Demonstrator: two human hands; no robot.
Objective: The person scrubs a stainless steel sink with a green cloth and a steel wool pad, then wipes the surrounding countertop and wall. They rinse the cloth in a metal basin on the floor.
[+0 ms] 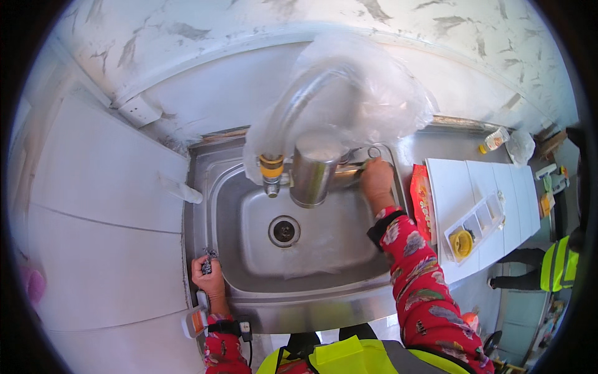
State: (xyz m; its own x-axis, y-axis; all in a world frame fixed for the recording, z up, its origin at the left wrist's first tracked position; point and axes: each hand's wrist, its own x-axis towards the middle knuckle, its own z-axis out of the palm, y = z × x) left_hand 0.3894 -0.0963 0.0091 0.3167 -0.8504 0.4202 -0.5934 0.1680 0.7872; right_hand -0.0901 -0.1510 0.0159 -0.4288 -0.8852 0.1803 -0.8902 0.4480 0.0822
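Note:
My left hand [210, 280] is closed around a steel wool scrubber [207, 265] at the left rim of a stainless-steel sink [299, 295]. Over the back of the basin stands a brushed metal cylinder [314, 173], its lower end above the basin floor. A blurred horizontal metal piece [345, 176] extends from its right side. My right hand [378, 181] grips the outer end of that piece; my fingers partly hide it. Left of the cylinder, a spout [272, 177] with a yellow band points down. Clear plastic film [373, 98] covers the curved pipe above. The drain [284, 231] is uncovered.
White panels [460, 173] to the right carry a divided tray [481, 219] with a yellow tape roll [461, 244]. A red packet [421, 201] lies beside them, a bottle [494, 140] behind. A plug-in device [194, 321] borders my left wrist. A person in a vest [559, 264] is at far right.

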